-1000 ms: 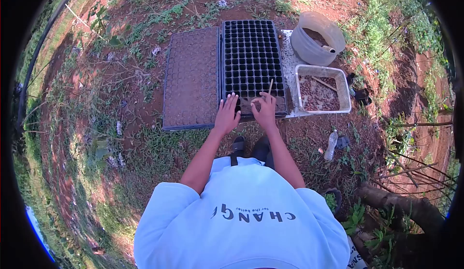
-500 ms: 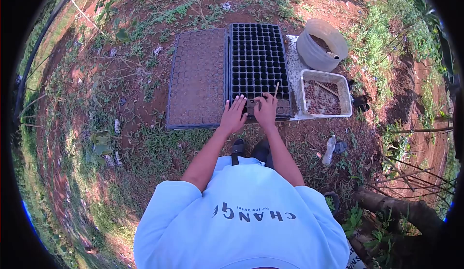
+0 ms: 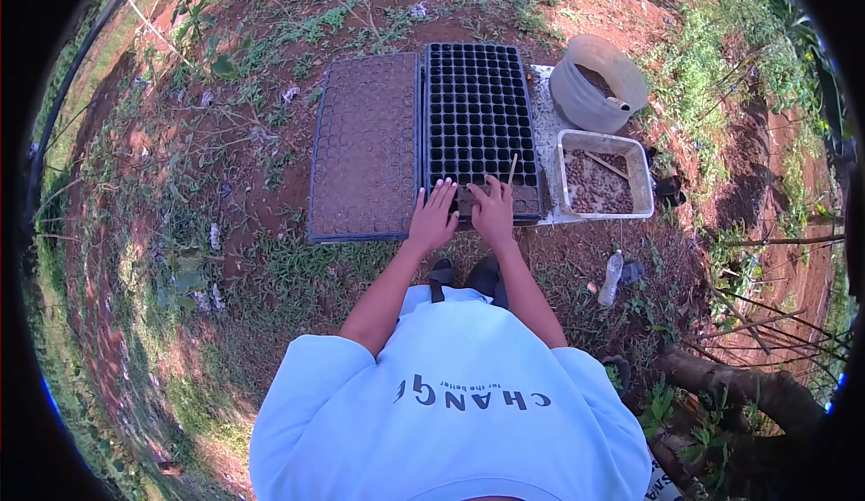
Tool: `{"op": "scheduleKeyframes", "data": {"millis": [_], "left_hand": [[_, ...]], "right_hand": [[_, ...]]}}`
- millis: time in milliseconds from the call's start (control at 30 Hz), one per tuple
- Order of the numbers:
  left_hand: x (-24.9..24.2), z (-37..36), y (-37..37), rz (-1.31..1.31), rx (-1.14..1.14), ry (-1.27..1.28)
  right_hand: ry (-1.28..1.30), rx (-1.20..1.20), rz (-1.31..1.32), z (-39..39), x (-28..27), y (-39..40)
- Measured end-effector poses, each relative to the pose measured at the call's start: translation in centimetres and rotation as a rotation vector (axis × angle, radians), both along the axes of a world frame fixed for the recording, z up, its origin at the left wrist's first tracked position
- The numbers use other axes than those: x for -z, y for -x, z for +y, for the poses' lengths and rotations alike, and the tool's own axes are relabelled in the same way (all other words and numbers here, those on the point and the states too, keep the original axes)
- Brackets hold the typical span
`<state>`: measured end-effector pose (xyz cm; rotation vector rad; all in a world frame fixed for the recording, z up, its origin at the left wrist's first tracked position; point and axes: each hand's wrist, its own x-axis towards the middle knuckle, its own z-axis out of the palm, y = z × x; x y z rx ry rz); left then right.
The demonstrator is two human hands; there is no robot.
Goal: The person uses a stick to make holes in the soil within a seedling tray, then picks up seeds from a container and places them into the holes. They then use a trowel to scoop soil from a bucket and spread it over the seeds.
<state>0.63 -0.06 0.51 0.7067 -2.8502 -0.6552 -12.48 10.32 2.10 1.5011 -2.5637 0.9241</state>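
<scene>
A black seedling tray (image 3: 478,95) lies in front of me, its far cells hollow and its nearest rows holding dark soil. My left hand (image 3: 434,215) rests over the near left corner of this tray, fingers spread. Over the near rows, just to the right, is my right hand (image 3: 493,214), with its fingertips bent down onto the soil-filled cells. A thin wooden stick (image 3: 513,169) pokes up from the right hand, apparently held against it; the exact grip is hidden. Left of the black tray lies a second tray (image 3: 365,145) covered with brown soil.
A white tub (image 3: 560,177) of brown seed-like pieces, with a flat stick (image 3: 606,165) on them, stands at the right. Behind it is a round translucent container (image 3: 577,104) with dark material inside. A plastic bottle (image 3: 612,277) lies on the ground near a thick branch (image 3: 734,384).
My right hand's fingers have shifted slightly on the near cells and spread a little, and the stick leans at a slightly different angle. My left hand stays in about the same place.
</scene>
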Motion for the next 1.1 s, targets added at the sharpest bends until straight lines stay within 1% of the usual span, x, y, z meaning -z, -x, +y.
{"op": "scheduleKeyframes", "data": {"millis": [67, 267, 433, 567, 633, 667, 733, 867, 1033, 1100], "left_hand": [[0.0, 0.0, 0.1, -0.003, -0.003, -0.006], [0.0, 0.1, 0.1, -0.003, -0.015, -0.013], [0.1, 0.3, 0.2, -0.008, -0.024, -0.006], [0.3, 0.4, 0.3, 0.002, -0.033, 0.012], [0.3, 0.4, 0.4, 0.005, -0.042, 0.012], [0.2, 0.4, 0.4, 0.009, -0.051, 0.002], [0.2, 0.5, 0.4, 0.012, -0.057, -0.01], [0.4, 0.7, 0.5, 0.026, -0.075, -0.014], [0.3, 1.0, 0.8, 0.008, -0.103, -0.026], [0.2, 1.2, 1.0, -0.002, -0.124, -0.033]], "right_hand": [[-0.006, 0.015, -0.003, 0.1, 0.0, 0.1], [-0.046, -0.045, 0.005, 0.5, -0.1, 0.3], [-0.128, -0.036, 0.044, 0.3, -0.1, 0.1], [-0.096, -0.035, 0.051, 0.4, -0.1, 0.3], [0.025, 0.104, -0.009, 0.5, 0.3, 0.6], [0.024, 0.103, -0.009, 0.6, 0.1, 0.8], [0.085, 0.204, 0.013, 1.1, -0.2, 1.2], [0.089, 0.274, 0.033, 1.7, -0.3, 2.1], [0.016, 0.368, -0.006, 2.3, 0.4, 2.3], [0.025, 0.392, 0.022, 2.3, 0.6, 2.2]]}}
